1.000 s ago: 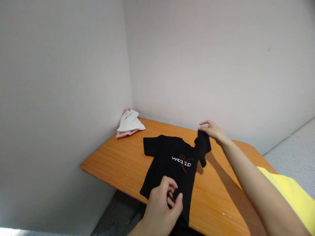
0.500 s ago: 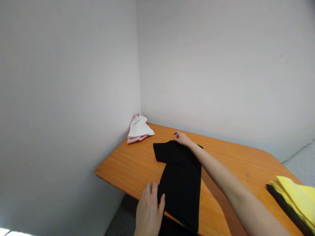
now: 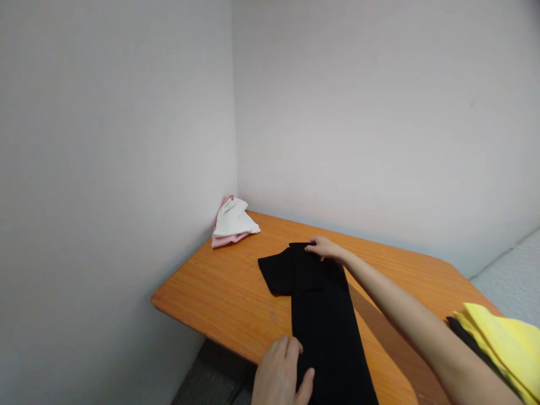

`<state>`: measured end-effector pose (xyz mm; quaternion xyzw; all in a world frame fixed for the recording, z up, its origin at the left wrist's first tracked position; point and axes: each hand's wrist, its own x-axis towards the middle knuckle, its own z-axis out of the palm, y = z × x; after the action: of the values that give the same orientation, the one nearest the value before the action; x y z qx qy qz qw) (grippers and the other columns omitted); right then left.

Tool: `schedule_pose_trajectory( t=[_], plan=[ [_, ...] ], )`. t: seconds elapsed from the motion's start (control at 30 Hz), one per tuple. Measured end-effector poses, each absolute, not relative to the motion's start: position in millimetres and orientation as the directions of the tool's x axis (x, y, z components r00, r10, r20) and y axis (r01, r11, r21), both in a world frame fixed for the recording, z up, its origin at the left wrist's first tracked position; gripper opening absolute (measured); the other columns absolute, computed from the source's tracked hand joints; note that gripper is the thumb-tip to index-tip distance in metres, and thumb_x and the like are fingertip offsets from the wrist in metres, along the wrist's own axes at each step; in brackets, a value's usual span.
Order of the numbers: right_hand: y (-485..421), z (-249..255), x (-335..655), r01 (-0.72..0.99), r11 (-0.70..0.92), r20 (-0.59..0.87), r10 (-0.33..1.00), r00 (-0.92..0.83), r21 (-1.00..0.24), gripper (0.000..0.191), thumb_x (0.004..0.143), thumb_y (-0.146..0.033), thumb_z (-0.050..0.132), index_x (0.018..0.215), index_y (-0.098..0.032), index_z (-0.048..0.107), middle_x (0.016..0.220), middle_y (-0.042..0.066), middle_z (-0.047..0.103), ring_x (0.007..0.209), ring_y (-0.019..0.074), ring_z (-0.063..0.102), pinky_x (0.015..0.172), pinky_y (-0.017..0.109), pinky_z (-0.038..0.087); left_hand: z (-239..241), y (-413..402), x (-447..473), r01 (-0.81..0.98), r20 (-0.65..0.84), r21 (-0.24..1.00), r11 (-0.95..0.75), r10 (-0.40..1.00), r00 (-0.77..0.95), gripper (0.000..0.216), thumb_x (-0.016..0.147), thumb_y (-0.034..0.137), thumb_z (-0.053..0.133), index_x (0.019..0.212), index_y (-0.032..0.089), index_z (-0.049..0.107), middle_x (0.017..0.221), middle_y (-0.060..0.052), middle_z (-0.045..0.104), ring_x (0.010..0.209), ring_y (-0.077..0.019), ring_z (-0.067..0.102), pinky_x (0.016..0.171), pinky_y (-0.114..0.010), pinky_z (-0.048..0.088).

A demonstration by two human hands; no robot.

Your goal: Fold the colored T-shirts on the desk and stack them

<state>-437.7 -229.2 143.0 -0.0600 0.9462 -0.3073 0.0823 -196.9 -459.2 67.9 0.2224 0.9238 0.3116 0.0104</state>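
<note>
A black T-shirt (image 3: 324,326) lies lengthwise on the wooden table, folded into a narrow strip. One short sleeve (image 3: 276,273) sticks out on its left. At the far end, by the shoulder and collar, my right hand (image 3: 324,248) pinches the cloth between thumb and fingers. My left hand (image 3: 280,368) is at the lower left edge, near the table's front, its bent fingers and thumb on the cloth; it appears to grip that edge. The shirt's lower end runs out of view at the bottom.
Folded white and pink cloths (image 3: 234,222) sit in the table's back left corner by the wall. Yellow cloth (image 3: 498,343) with black cloth under it lies at the right. The wooden table (image 3: 219,287) ends in front above a dark floor.
Both hands have moved right with the black T-shirt's cloth. Its left edge now runs straighter and farther right, with the sleeve protruding beside it. The view has shifted slightly.
</note>
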Motion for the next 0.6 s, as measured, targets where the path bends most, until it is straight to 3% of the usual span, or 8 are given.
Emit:
schedule_pose_trajectory(
  t=[0.13,0.27,0.43,0.6],
  plan=[
    [-292,157,-443,-0.095,0.671,-0.162,-0.311,-0.937,-0.735,0.026,0.097,-0.041,0.047,0.091,-0.016,0.054,0.069,0.004,0.064,0.059,0.0137,0.064,0.052,0.019,0.046,83,-469,-198,0.384,0.161,0.613,0.690,0.366,-0.916,0.018,0.093,0.035,0.048,0.099,0.021,0.058,0.094,-0.007,0.065,0.089,-0.0231,0.062,0.077,-0.032,0.047],
    [-328,158,-433,-0.203,0.578,-0.066,-0.409,-0.910,-0.791,0.026,0.101,-0.040,0.043,0.103,-0.016,0.053,0.086,0.007,0.069,0.070,0.0124,0.067,0.061,0.020,0.051,99,-497,-225,0.305,0.243,0.607,0.734,0.194,-0.950,0.029,0.099,0.041,0.036,0.093,0.021,0.056,0.090,-0.005,0.065,0.086,-0.0211,0.062,0.077,-0.031,0.045],
    [-306,150,-403,-0.322,0.656,0.161,-0.295,-0.942,-0.683,0.006,0.091,-0.019,0.054,0.095,-0.015,0.057,0.089,0.007,0.066,0.080,0.0158,0.062,0.076,0.028,0.048,105,-529,-309,0.245,0.277,0.444,0.862,0.128,-0.952,0.029,0.100,0.036,0.035,0.099,0.018,0.057,0.098,-0.009,0.067,0.094,-0.0217,0.063,0.081,-0.031,0.044],
    [-279,121,-351,-0.384,0.799,0.287,-0.275,-0.918,-0.462,0.016,0.091,-0.026,0.055,0.098,-0.015,0.064,0.098,0.011,0.065,0.093,0.0242,0.059,0.088,0.039,0.045,107,-509,-404,0.214,0.206,0.373,0.903,0.145,-0.968,0.028,0.098,0.032,0.043,0.108,0.012,0.060,0.106,-0.014,0.067,0.103,-0.0247,0.062,0.089,-0.033,0.043]
  ],
)
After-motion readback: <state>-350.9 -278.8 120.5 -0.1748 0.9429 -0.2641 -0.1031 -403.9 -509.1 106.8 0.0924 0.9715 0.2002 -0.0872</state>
